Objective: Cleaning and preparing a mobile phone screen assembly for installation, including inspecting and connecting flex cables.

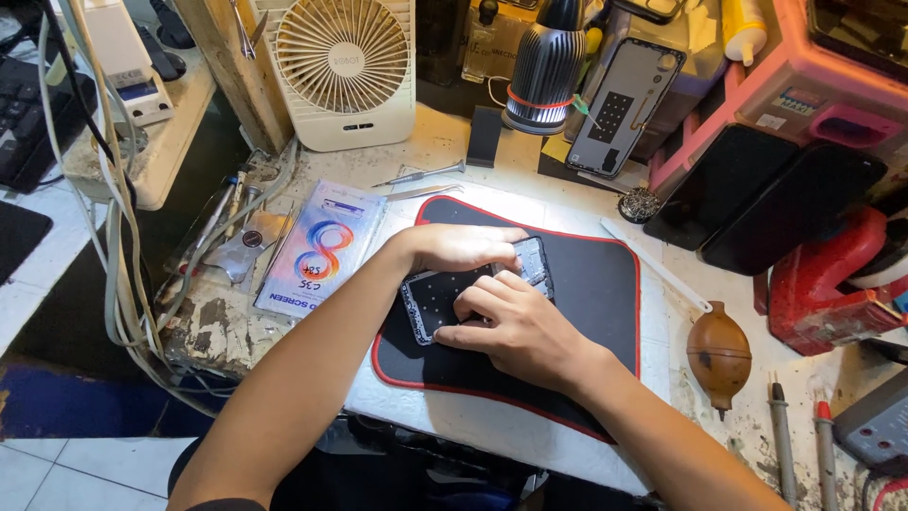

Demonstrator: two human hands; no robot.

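Right hand (pixel 506 322) presses fingertips flat on opened phone (pixel 473 289); left hand (pixel 463 248) clamps its top edge, steadying it on black mat (pixel 586 312).

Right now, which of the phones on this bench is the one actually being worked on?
The opened phone lying flat on the black red-edged mat, under the left hand and right hand. The other phones lean untouched at the back.

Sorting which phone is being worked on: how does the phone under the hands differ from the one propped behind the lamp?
The phone under the hands lies flat on the black mat; the propped phone leans nearly upright. The left hand and right hand cover part of the first; nothing touches the second. The first looks dark, the second greyish. Both show an opened side.
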